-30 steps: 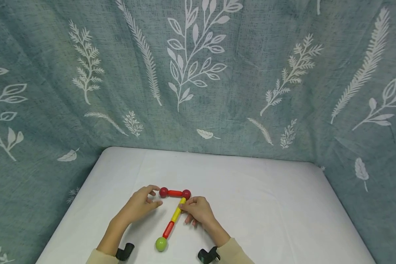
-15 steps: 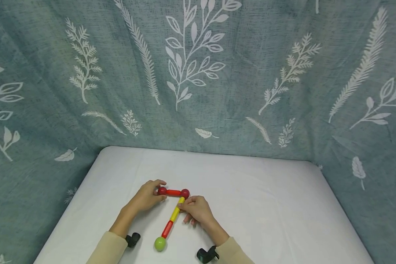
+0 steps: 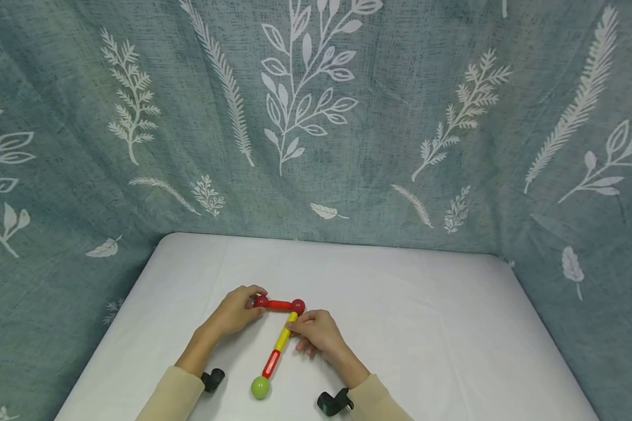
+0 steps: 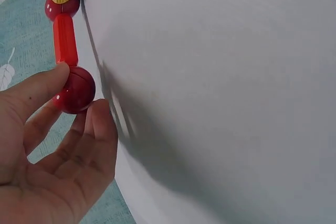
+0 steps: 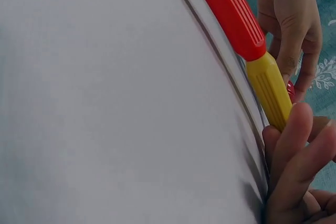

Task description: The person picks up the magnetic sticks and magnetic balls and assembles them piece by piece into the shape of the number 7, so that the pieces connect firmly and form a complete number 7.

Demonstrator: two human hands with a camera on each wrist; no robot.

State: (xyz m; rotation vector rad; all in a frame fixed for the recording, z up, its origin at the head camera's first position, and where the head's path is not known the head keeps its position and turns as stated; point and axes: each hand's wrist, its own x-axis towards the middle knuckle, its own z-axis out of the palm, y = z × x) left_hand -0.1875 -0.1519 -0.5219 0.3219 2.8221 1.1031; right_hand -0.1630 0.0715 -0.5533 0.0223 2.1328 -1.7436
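A joined chain of sticks and balls, like a magnetic building toy, is in front of me. In the left wrist view my left hand [image 4: 58, 166] pinches its end red ball [image 4: 79, 90] between thumb and fingers. From that ball a red stick [image 3: 280, 305] runs to a second red ball [image 3: 298, 306]. A yellow stick [image 3: 282, 338] slants down from there, followed by another red stick [image 3: 271, 363] and a green ball [image 3: 260, 387]. My right hand [image 3: 321, 338] pinches the yellow stick near its upper end. Its fingertips partly cover that stick in the right wrist view.
The pieces are over a table with a white cloth [image 3: 432, 327]. A blue-green curtain [image 3: 379, 128] with white leaf prints hangs behind and beside it. Black wrist cameras show below the left [image 3: 212, 380] and right sleeves [image 3: 368, 397].
My left hand has come forward and right, and its fingers have closed round the end red ball. My right hand keeps its pinch on the yellow stick, nearly still.
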